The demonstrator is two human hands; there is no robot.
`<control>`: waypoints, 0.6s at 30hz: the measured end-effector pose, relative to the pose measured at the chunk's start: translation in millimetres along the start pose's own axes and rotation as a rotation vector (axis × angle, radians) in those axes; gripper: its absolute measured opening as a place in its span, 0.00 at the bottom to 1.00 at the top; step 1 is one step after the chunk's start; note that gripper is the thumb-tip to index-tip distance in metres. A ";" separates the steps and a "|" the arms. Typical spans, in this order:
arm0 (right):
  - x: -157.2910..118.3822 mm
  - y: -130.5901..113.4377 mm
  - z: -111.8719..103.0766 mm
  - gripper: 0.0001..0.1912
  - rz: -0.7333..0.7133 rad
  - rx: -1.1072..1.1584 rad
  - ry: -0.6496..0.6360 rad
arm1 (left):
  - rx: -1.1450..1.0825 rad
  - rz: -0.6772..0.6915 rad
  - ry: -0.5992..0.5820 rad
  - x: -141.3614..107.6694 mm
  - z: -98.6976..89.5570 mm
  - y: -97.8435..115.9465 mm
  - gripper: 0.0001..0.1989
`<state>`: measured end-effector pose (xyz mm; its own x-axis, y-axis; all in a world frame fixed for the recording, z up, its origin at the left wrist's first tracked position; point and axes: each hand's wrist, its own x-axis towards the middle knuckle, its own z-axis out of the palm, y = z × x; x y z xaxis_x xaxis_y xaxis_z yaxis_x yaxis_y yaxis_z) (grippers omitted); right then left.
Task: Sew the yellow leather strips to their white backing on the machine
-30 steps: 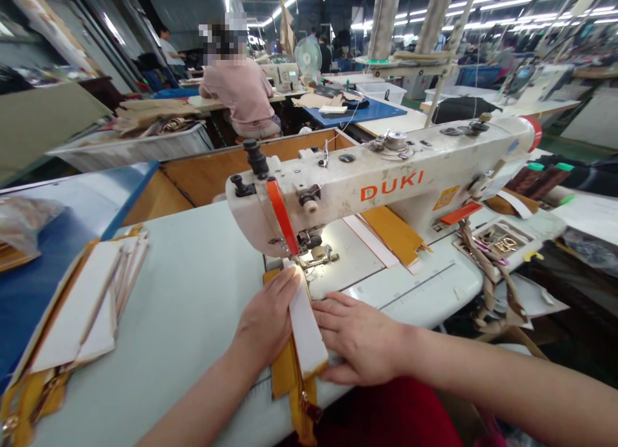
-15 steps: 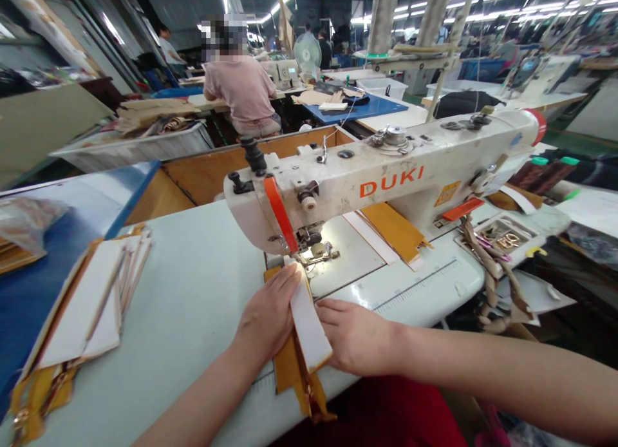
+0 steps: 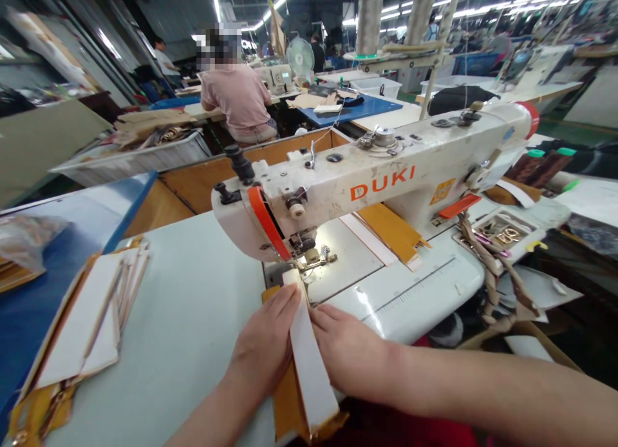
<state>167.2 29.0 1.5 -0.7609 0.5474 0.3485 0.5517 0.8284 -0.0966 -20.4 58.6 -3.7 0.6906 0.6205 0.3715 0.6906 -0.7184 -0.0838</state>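
Note:
A long white-backed strip with mustard edges (image 3: 313, 363) lies below the needle area of the sewing machine (image 3: 381, 176), its far end close to the presser foot (image 3: 316, 259). Under it and to its left shows a mustard fabric piece (image 3: 288, 402). My left hand (image 3: 270, 331) presses on the strip's left side, fingers together near its far end, thumb hidden. My right hand (image 3: 345, 347) is closed against the strip's right edge, fingertips partly tucked behind it.
At left lies a stack of similar white-backed pieces with zippers (image 3: 80, 324). More mustard pieces (image 3: 389, 231) rest behind the needle, under the machine arm. A small tray of metal parts (image 3: 506, 231) sits at right. A person in pink (image 3: 236, 99) sits farther back.
Both hands and the strip have slid toward me, away from the needle. The strip's near end reaches lower and covers the zipper end that showed before. My view has shifted slightly right.

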 end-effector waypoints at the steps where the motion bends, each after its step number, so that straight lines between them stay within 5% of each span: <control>1: -3.7 -5.8 -0.4 0.14 0.001 0.005 0.011 | 0.015 0.011 -0.005 -5.7 -1.3 3.5 0.21; 6: -13.2 -23.2 -1.1 0.17 0.008 0.034 0.053 | 0.117 0.075 -0.001 -22.4 -4.9 12.4 0.22; 18: -5.9 -23.5 20.1 0.14 0.052 -0.020 0.131 | 0.246 0.185 0.084 -23.7 4.9 0.4 0.24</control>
<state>151.8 8.7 -17.0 -0.6806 0.5686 0.4621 0.5973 0.7958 -0.0996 -35.4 45.2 -17.1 0.7963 0.4509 0.4032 0.5931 -0.7130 -0.3740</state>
